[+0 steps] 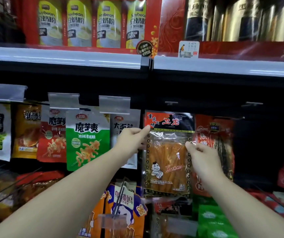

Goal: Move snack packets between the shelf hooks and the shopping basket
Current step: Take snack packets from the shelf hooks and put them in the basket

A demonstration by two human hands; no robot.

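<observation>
Head view: nearest the camera, 2 bare forearms reach up and forward over a lower row of hanging packets, among them an orange packet (pixel 120 208) with a cartoon figure. The left hand (pixel 131 141) has its fingers (pixel 145 130) curled, pinching the upper left edge of a clear-fronted snack packet (pixel 168 160). The right hand (pixel 201 152) pinches the packet's right edge with its fingertips, so both hands hold the same packet.

The packet has a red and black header and shows orange strips through its window. It hangs upright at the level of the hook row, in front of the dark back panel, with a red packet (pixel 215 134) just beside it on the right and a green packet (pixel 88 138) further left. Whether its header hole sits on a hook cannot be told; the bare hooks (pixel 171 102) above it look empty.

Beyond and above, a shelf (pixel 62 56) carries boxed soybean powder packs (pixel 93 23).

No shopping basket is in view. By my judgement, this packet is either going onto or coming off a hook, and the pictures give no count of packets handled.
</observation>
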